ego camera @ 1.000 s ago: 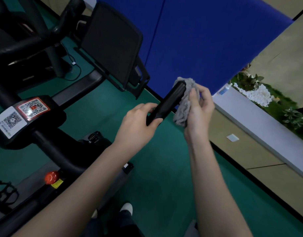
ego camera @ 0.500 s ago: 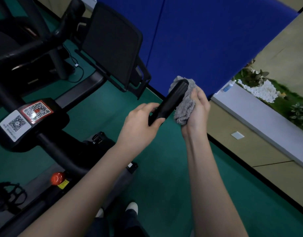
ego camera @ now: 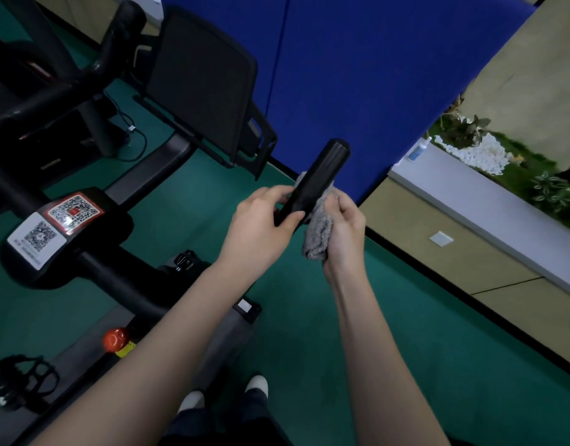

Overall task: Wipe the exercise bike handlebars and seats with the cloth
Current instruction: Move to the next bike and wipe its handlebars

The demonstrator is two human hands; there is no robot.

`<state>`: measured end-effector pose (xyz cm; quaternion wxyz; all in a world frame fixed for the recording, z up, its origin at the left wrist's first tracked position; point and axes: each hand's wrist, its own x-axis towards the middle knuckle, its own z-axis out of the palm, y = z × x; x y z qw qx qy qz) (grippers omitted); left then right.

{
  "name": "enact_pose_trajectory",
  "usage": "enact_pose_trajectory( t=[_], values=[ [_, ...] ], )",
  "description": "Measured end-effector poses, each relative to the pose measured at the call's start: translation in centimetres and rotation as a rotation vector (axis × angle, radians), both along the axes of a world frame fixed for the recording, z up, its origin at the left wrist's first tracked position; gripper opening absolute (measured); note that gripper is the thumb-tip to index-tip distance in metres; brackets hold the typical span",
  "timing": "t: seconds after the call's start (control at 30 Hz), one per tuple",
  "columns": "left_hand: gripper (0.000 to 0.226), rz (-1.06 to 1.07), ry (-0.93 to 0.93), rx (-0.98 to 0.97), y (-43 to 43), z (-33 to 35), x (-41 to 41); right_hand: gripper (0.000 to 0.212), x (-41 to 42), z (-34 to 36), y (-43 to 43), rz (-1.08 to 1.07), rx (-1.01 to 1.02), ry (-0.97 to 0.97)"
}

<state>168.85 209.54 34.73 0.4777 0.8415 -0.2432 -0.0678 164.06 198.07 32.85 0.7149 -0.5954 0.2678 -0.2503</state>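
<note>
Nearest you, your two pale shoes (ego camera: pixel 257 386) stood on the green floor (ego camera: pixel 470 381) beside the bike's base. A caged pedal (ego camera: pixel 23 378) and a red knob (ego camera: pixel 115 338) lay to the near left.

Further out, your left hand (ego camera: pixel 261 226) curled its fingers and thumb round the lower stretch of the black handlebar (ego camera: pixel 319 178). This was judged a bracing hold, so that the bar would not swing under rubbing. Your right hand (ego camera: pixel 345 233) clutched the bunched grey cloth (ego camera: pixel 317 235), fingers folded over it, and pressed it against the bar's right side, just beside the left hand. A corner of the cloth also showed at the bar's left edge, so it appeared to wrap underneath. The bar's upper end rose bare, away from you, and probably awaited the cloth.

Left of the hands, the stem plate carried two QR-code labels (ego camera: pixel 73 212). Beyond it a dark screen panel (ego camera: pixel 200 88) tilted on its bracket. No seat could be picked out with certainty.

Farthest off, a blue partition (ego camera: pixel 357 75) backed the scene. To the far right a pale ledge (ego camera: pixel 470 201) bore a small bottle (ego camera: pixel 417 151), its contents too small to tell. Behind it a planter bed (ego camera: pixel 518 165) held white pebbles (ego camera: pixel 476 152) and leafy plants (ego camera: pixel 554 191).
</note>
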Motion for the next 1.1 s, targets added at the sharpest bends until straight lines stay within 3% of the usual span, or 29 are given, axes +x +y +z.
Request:
enact_pose_trajectory(
  t=[0.13, 0.3, 0.43, 0.53, 0.67, 1.1],
  values=[
    [0.038, -0.029, -0.025, 0.033, 1.1, 0.2, -0.1, 0.016, -2.1, -0.4, 0.6, 0.025, -0.232, 0.093],
    [0.039, -0.120, -0.147, 0.094, 2.6, 0.4, -0.8, 0.030, -6.1, -0.7, 1.4, -0.043, -0.489, 0.200],
    [0.038, -0.181, -0.313, 0.134, 3.7, 0.1, -2.2, 0.020, -9.9, -1.4, 2.1, -0.121, -0.630, 0.312],
    [0.033, -0.216, -0.478, 0.098, 4.2, -0.1, -3.4, 0.014, -12.5, -1.7, 3.1, -0.159, -0.660, 0.356],
    [0.034, -0.336, -0.546, 0.124, 3.9, -0.3, -5.5, 0.018, -15.6, -2.1, 3.8, -0.215, -0.702, 0.421],
    [0.048, -0.631, -0.461, 0.495, -4.4, -4.4, -16.5, 0.011, -29.8, -3.4, -1.9, -0.338, -0.683, 0.578]
  ],
)
